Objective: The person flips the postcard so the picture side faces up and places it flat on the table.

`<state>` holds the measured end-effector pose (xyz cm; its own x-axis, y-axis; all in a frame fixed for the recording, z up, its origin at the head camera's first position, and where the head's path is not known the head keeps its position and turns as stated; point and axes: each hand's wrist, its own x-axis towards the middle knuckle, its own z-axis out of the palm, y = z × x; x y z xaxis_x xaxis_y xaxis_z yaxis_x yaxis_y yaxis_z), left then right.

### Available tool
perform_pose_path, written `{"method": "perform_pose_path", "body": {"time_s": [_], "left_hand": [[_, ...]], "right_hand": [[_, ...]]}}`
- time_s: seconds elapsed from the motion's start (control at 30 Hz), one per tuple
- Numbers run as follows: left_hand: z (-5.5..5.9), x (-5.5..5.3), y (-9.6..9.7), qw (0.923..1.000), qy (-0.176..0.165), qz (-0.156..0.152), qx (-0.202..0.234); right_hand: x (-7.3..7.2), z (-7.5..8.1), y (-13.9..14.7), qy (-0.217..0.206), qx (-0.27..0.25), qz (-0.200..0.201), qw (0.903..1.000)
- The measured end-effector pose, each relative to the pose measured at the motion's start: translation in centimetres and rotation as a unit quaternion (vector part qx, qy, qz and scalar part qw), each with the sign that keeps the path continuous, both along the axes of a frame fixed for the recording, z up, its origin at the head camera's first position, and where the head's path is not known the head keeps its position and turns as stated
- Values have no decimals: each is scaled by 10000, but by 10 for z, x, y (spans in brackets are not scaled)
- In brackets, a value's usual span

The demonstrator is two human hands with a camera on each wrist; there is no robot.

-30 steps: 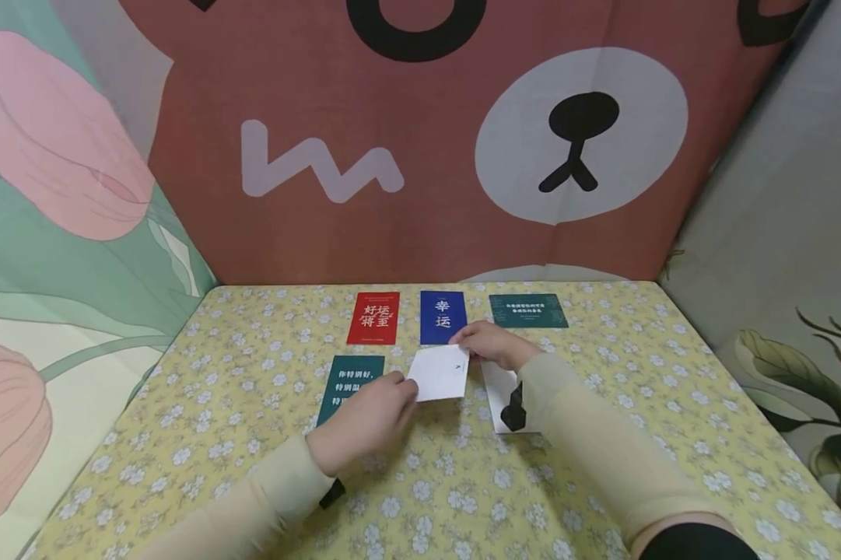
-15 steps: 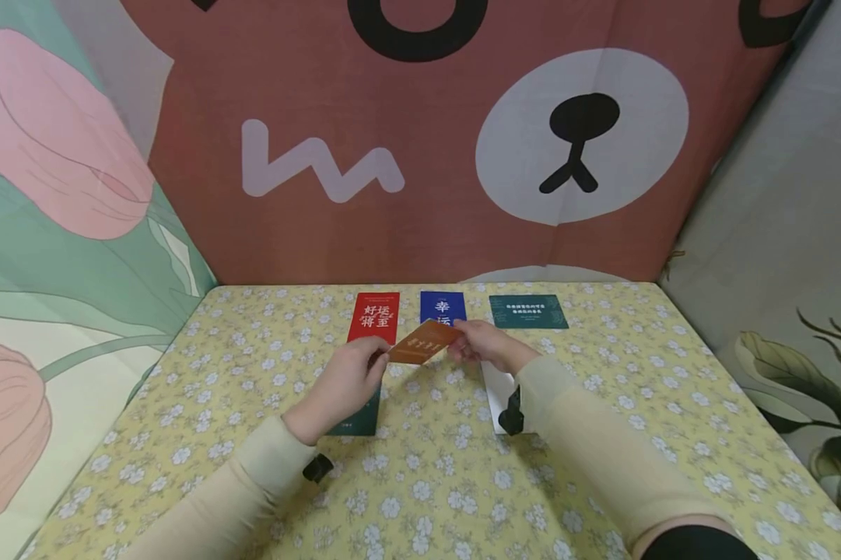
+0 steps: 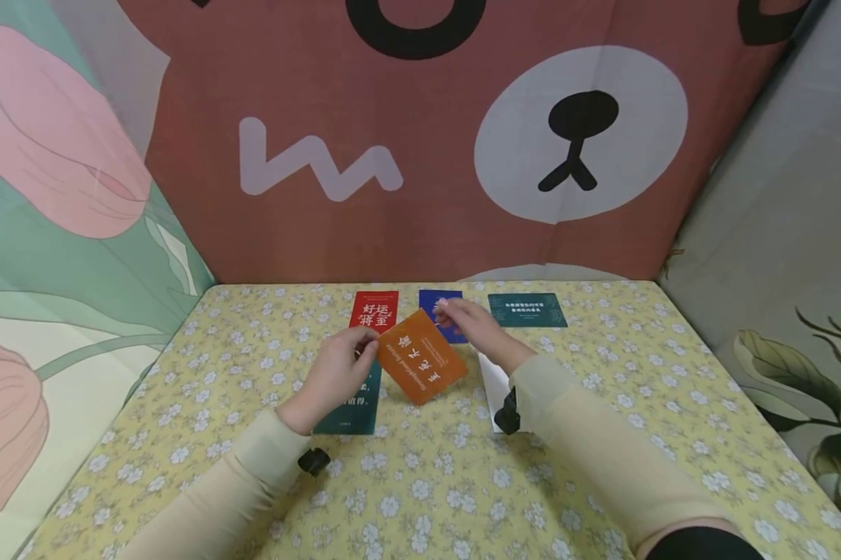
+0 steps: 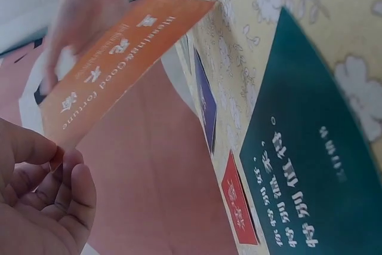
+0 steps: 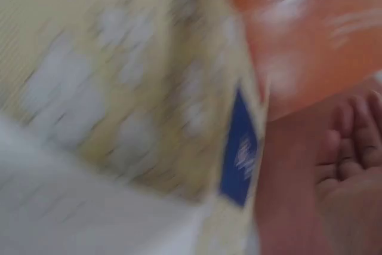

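My left hand (image 3: 329, 377) pinches an orange card (image 3: 422, 358) with white lettering by one corner, thumb against fingertips. The card is held up above the table, tilted, its printed face turned toward the head camera. My right hand (image 3: 481, 330) is beside the card's upper right edge, apart from it, fingers loosely bent with nothing between them. Under the left hand lies a dark green card (image 3: 346, 420) with white text, partly covered. A white card (image 3: 493, 397) lies below the right forearm, mostly hidden by the sleeve.
Along the table's back lie a red card (image 3: 374, 306), a blue card (image 3: 429, 297) partly behind the right hand, and a green card (image 3: 528, 311) set sideways. The yellow floral tablecloth (image 3: 420, 498) meets a brown bear-print backdrop (image 3: 350, 241). Printed cloths hang at both sides.
The card has turned from its white back to its orange face. My right hand has let go of it and risen slightly; my left hand has moved left and up with it.
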<state>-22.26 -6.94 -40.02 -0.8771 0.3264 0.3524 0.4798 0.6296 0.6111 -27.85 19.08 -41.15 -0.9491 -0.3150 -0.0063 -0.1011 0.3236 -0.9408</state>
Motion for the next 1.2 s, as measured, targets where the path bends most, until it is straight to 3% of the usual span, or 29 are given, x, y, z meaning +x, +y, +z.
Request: {"method": "perform_pose_path", "body": {"time_s": [0.13,0.27,0.33,0.43,0.6,0.8,0.93,1.2], "left_hand": [[3,1,2,10000,-15,49,-39],[4,1,2,9994,-224,86,254],[2,1,2,9979,-460,117,450],[-3,0,0,9928,-998,82,655],[-15,-2,-2,9809,-1730,-154,882],[-20,-1,-5,9762,-1821,-124,1172],[-19,-3,-8,9745,-1693,203,1457],[-19,-14,-13,9674,-1359,745,2002]], "right_hand": [[5,16,-15,985,131,318,9945],[7,22,-24,1377,410,398,9888],[7,23,-25,1179,119,238,9927],[7,22,-24,626,-724,-131,9953],[4,21,-19,-7,-1884,-614,9802],[3,20,-13,-309,-2325,-1062,9663],[5,19,-9,-306,-2104,-1251,9691],[16,3,3,-138,-669,-1197,9905]]}}
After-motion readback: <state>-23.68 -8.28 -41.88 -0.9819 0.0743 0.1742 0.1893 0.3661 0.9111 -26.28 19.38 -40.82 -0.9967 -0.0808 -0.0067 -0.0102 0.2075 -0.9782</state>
